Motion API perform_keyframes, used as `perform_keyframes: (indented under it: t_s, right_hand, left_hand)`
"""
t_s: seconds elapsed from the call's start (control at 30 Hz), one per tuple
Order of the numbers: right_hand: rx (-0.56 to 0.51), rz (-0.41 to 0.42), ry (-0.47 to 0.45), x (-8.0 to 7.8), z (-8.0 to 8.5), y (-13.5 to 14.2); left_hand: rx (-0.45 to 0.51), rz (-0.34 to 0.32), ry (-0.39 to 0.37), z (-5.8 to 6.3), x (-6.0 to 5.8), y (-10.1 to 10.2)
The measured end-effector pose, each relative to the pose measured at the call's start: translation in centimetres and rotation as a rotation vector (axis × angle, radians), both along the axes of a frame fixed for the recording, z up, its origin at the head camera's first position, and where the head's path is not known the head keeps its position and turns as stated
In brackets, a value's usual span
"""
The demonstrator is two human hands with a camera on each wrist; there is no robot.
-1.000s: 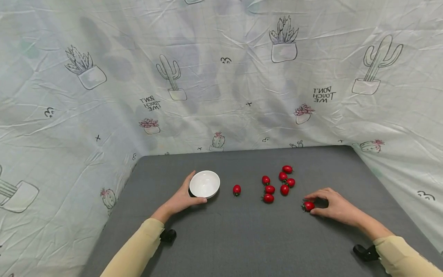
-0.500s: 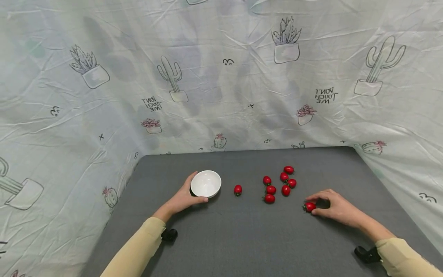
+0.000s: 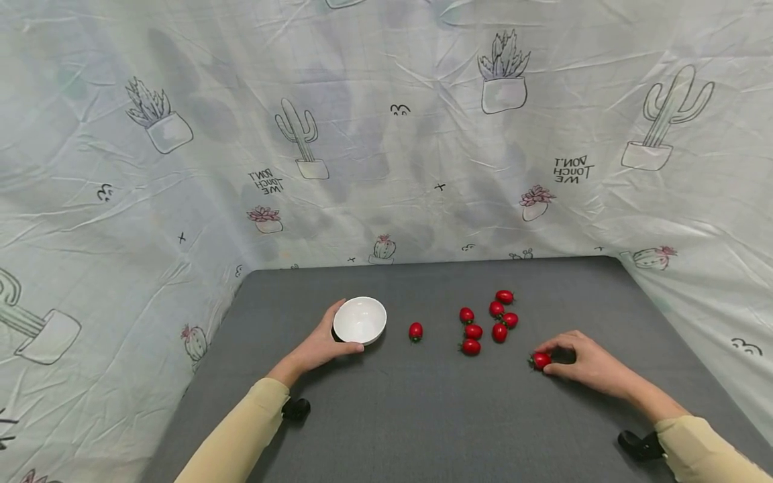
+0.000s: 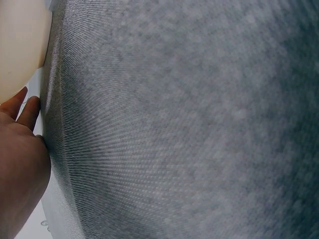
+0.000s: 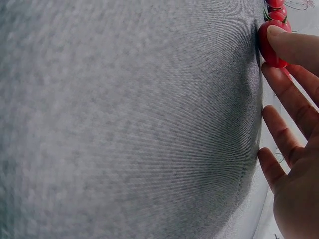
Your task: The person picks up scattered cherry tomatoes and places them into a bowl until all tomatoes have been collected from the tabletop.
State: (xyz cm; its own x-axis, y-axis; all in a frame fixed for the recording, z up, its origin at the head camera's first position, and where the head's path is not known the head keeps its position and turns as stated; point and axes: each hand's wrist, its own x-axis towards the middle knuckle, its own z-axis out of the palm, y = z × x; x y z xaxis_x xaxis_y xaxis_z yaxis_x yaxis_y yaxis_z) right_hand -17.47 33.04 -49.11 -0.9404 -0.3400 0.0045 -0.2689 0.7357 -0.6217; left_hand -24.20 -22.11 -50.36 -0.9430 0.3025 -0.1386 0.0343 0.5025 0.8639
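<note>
At the left of the head view, my left hand holds a small white bowl by its side, thumb at the near edge and fingers round the far one. The bowl appears slightly tilted; its inside looks bare. In the left wrist view only a pale part of the bowl shows. My right hand pinches a red cherry tomato with a green stem, down at the table. The right wrist view has the thumb pressed on that tomato, other fingers spread below.
One cherry tomato lies just right of the bowl. Several more cherry tomatoes lie in a loose group between the hands, on the grey tabletop. A cactus-print curtain hangs behind and at the sides.
Both hands stay in place, the left on the bowl and the right on the tomato. The head view has shifted very slightly.
</note>
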Motion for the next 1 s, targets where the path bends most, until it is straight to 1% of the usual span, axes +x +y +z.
perform_keyframes:
  t_s: [0.13, 0.27, 0.4, 0.57, 0.83, 0.9, 1.0]
  right_hand:
    - [-0.005, -0.009, -0.007, -0.2, 0.0, -0.1]
    - [-0.015, -0.018, -0.004, -0.5, 0.3, -0.3]
    - [-0.032, -0.021, 0.009, -0.7, 1.2, -0.7]
    - [-0.057, -0.018, 0.029, -1.3, 2.4, -1.6]
    - [-0.098, 0.029, 0.062, -2.5, 3.6, -3.8]
    - [-0.111, 0.037, 0.059, -3.0, 3.8, -4.6]
    - [-0.139, 0.055, 0.052, -3.6, 3.9, -5.7]
  left_hand:
    - [0.005, 0.005, -0.004, 0.0, 0.0, 0.0]
    - [0.004, 0.004, -0.013, 0.0, -0.1, 0.1]
    - [0.006, -0.004, -0.014, 0.0, -0.1, 0.1]
    - [-0.007, -0.007, 0.01, -0.1, 0.0, 0.0]
    - [-0.011, -0.024, 0.027, -0.3, 0.1, -0.1]
    - [-0.002, -0.025, 0.017, 0.6, 0.6, 0.2]
    - [0.005, -0.019, 0.016, 0.6, 0.7, 0.4]
